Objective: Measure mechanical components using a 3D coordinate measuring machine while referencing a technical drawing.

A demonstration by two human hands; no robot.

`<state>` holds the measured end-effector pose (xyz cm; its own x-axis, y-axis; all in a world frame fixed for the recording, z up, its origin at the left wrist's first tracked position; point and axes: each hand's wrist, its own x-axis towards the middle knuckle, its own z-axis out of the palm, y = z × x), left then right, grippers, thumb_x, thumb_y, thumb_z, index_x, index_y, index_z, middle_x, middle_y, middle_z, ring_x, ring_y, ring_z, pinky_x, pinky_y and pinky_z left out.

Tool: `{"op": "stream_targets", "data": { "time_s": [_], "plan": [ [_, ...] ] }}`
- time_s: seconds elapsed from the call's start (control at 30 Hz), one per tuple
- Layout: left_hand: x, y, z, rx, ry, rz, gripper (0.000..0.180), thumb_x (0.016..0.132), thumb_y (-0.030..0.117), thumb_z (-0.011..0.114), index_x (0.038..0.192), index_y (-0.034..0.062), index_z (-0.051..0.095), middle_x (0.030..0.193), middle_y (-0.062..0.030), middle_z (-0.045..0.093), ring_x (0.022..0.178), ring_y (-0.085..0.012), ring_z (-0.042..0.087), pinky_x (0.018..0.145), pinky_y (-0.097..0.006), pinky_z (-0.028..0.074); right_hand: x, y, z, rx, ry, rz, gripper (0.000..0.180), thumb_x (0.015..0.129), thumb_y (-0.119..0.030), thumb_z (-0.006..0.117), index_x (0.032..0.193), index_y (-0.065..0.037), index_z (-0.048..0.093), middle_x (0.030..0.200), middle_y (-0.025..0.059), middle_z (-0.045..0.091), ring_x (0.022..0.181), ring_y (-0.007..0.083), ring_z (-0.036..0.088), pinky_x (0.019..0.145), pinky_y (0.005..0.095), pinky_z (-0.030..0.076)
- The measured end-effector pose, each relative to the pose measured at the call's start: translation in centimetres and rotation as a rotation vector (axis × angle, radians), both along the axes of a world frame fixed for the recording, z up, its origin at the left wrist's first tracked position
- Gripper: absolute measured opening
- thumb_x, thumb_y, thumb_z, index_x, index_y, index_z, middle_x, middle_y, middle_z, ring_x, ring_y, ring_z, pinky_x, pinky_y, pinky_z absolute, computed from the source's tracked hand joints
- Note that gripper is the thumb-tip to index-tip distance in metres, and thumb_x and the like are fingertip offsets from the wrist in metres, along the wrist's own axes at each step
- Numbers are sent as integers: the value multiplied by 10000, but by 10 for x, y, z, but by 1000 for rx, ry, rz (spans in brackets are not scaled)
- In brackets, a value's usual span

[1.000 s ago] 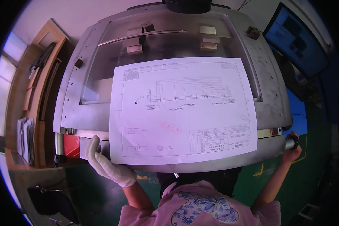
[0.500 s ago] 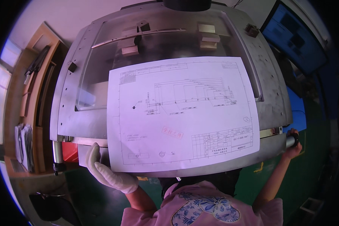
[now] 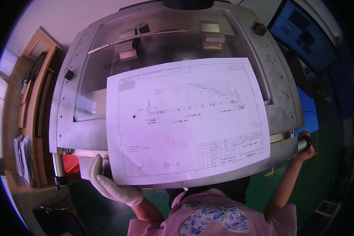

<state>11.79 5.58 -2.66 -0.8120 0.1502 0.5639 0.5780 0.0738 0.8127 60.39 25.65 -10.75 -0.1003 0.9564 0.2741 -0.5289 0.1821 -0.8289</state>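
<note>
Below, gloved left hand (image 3: 106, 185) lies flat, fingers open, at the engineering drawing (image 3: 185, 122) corner, steadying it on the machine lid (image 3: 67, 129). Right hand (image 3: 305, 147) fingers closed round a cylindrical handle (image 3: 303, 142).

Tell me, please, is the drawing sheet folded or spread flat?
Spread flat. The sheet lies unfolded on the machine top, all four corners out and no crease visible; the gloved left hand is at its lower left corner.

One head view looks steeply down, close over the machine table (image 3: 78, 133).
</note>
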Motion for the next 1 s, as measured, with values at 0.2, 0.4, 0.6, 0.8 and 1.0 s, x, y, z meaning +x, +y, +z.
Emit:
{"op": "stream_targets", "data": {
  "time_s": [0.2,0.4,0.6,0.8,1.0],
  "plan": [
    [4,4,3,36,-35,-5,427,904,296,249,1020,-41,483,992,-108,479,827,-182,508,734,-290,412,1,1,0,5,-4,15,537,639,-400,546,977,-6,409,887,76,350,795,180,362,704,276,341],
    [3,3,3,2,-15,-1,434,902,303,245,1018,-39,487,965,-102,484,810,-177,509,725,-286,409,-5,0,2,-14,23,-20,534,640,-403,550,972,-8,412,876,73,351,776,174,355,689,277,332],
    [4,3,3,0,-18,-18,433,903,299,241,1017,-38,489,948,-102,491,806,-173,507,718,-285,407,-1,0,0,14,6,-1,531,637,-404,551,968,-12,412,868,72,350,775,176,355,689,280,334],
    [3,3,2,1,-1,6,432,904,296,243,1004,-39,496,962,-107,498,838,-176,505,744,-286,409,-2,0,-1,-12,27,-19,532,638,-400,546,974,-11,406,877,75,345,776,176,355,687,282,335],
    [1,2,2,-17,7,-15,427,904,294,243,987,-33,505,981,-110,502,857,-181,505,767,-293,413,-3,2,0,3,42,8,526,634,-393,552,968,-13,406,875,76,341,769,177,352,684,280,332]
  ]
}}
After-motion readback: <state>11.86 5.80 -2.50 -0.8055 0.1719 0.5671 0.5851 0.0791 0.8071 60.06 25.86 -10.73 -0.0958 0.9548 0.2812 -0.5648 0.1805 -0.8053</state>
